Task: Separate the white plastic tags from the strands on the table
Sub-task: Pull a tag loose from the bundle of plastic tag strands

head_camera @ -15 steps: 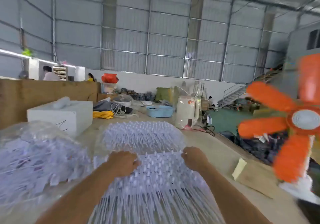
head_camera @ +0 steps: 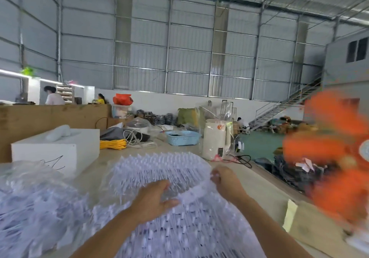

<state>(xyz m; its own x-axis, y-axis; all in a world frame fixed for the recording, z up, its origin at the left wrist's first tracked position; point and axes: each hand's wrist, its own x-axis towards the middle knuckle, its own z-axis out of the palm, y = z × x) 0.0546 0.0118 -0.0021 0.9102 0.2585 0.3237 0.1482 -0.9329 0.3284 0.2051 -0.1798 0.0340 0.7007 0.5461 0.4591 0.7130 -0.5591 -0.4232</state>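
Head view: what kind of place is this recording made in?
Likely a warehouse-style workshop: corrugated metal walls, a long worktable heaped with white plastic tags, and a metal staircase at the far end.

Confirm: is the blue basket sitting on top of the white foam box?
No. The blue basket stands on the table, apart from and right of the white foam box.

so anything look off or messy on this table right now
Nothing looks damaged or spilled. The only oddity is the orange fan at the table's right edge, blurred in this frame. The left hand and right hand are on the white tag sheet.
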